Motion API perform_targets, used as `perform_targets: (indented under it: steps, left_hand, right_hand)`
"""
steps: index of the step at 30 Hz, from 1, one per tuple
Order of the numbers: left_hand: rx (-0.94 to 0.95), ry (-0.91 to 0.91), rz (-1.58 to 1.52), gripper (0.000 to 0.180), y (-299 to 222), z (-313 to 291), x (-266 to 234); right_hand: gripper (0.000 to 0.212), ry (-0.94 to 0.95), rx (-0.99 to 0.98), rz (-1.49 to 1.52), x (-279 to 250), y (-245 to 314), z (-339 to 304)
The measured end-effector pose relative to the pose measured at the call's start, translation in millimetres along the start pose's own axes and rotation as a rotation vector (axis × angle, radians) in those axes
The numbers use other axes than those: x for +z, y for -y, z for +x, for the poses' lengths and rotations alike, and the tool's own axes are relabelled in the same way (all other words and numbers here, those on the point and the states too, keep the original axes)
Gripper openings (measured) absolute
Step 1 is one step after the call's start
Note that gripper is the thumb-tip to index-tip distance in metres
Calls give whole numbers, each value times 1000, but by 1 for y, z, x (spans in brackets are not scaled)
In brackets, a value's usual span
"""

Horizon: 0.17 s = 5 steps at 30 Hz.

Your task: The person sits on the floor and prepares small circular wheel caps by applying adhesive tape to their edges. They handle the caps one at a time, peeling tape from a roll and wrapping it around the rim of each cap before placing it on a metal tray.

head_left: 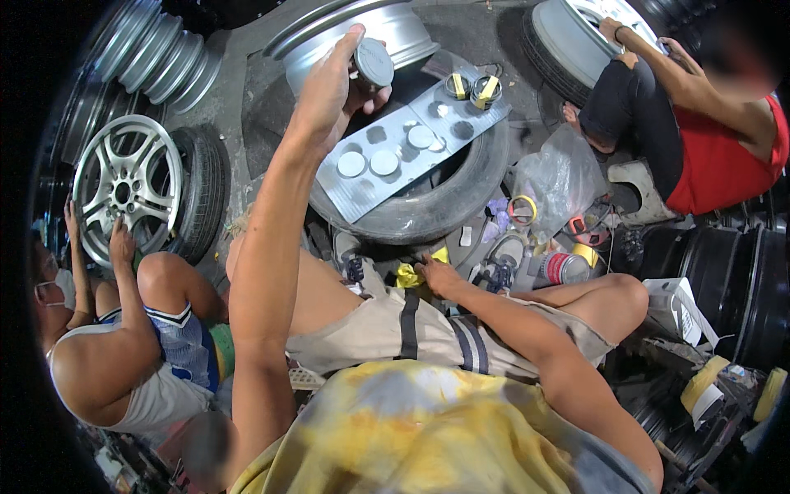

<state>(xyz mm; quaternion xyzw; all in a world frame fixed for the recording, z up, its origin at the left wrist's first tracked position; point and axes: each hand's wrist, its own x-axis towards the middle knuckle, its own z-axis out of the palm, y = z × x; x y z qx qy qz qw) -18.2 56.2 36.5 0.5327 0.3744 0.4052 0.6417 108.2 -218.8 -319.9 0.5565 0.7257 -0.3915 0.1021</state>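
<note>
My left hand [336, 82] is raised over the near side of an upturned silver wheel rim [370, 37], fingers wrapped round a round grey cap [374, 62]. Below it, a silver-grey board [350, 200] lies across a tyre [436, 216]. Several white discs, such as this white disc [383, 162], rest on the board among dark smudges. Two dark round caps with yellow strips, one a dark cap [485, 92], stand at its far right end. Low between my shoes, my right hand [442, 277] is closed at a crumpled yellow sheet [409, 276]; its fingertips are partly hidden.
Person at left handles a spoked wheel [123, 193] beside another tyre [200, 193]. Person in red [728, 156] at right works on a tyre with a rim. A clear plastic bag [559, 177], yellow tape roll [522, 209], tape measure [586, 230] and red-banded can [566, 267] lie by my right foot.
</note>
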Motion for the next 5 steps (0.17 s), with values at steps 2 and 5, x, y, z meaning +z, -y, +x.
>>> perform_targets:
  steps: [2, 5]
  left_hand:
    - [-33, 6, -30, 65, -4, -5, -1]
    - [-108, 23, -86, 70, 0, -5, -2]
  right_hand:
    - [54, -79, -34, 52, -43, 0, -20]
    - [54, -139, -184, 335, -164, 0, -55]
